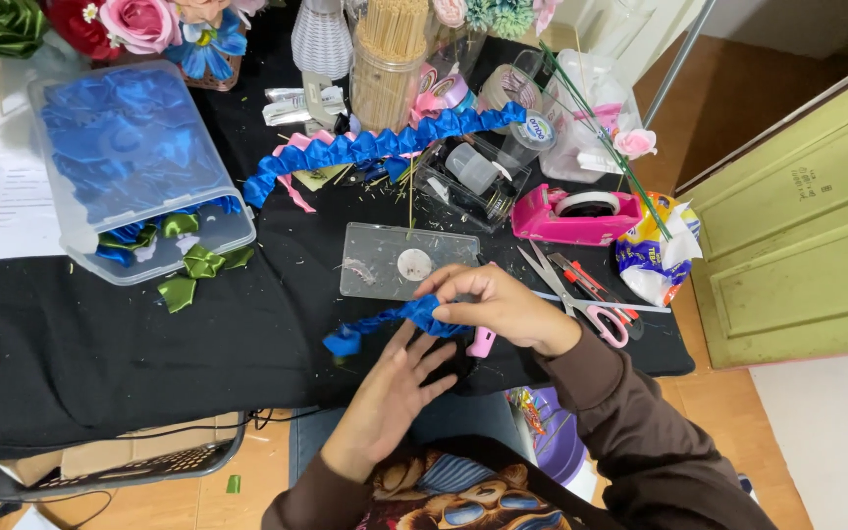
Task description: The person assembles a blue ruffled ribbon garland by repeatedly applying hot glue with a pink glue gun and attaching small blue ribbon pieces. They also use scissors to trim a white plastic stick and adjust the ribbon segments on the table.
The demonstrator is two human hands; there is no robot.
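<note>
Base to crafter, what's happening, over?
Right hand pinching folded blue ribbon strip. Left hand open, touching it underneath. Scissors beside right hand, nothing blocking.

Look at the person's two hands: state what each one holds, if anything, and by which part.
The right hand pinches the folded blue ribbon strip at its right end. The left hand lies open under the strip, gripping nothing.

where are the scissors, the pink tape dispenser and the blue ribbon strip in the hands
scissors (pixel 569 287), head view, crossing of the blades
pink tape dispenser (pixel 554 228), head view, pink body
blue ribbon strip (pixel 392 320), head view, middle folds
</note>
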